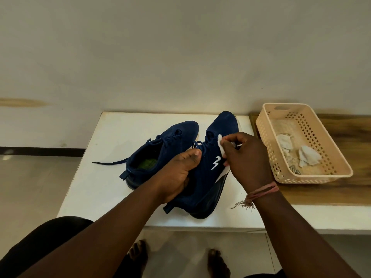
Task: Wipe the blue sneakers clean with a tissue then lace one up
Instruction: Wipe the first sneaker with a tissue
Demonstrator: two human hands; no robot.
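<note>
Table [112,189]: white slab filling the centre; a wood-grain surface [341,189] adjoins it at 3 o'clock.
Basket [313,177]: peach perforated plastic bin on the wood-grain surface, at 3 o'clock from the sneakers, well apart from them.
Basket contents: crumpled used tissues [308,158] lying on the floor of the bin; a smaller greyish item in its near corner is too small to identify.
Held sneaker [208,177]: blue, white logo on its side, tilted with its dark sole turned toward 3 o'clock, heel at 6 o'clock and toe at 12 o'clock.
Second sneaker [160,149]: blue, upright on the table just beside the held one at 10 o'clock; one lace end trails toward 9 o'clock.
Left hand [176,173]: fingers curled round the collar of the held sneaker, thumb pressed on its upper.
Right hand [249,157]: fingertips bunched, pinching the tissue; a thread band circles the wrist.
Tissue [220,145]: white wad touching the held sneaker's side just above the logo.
</note>
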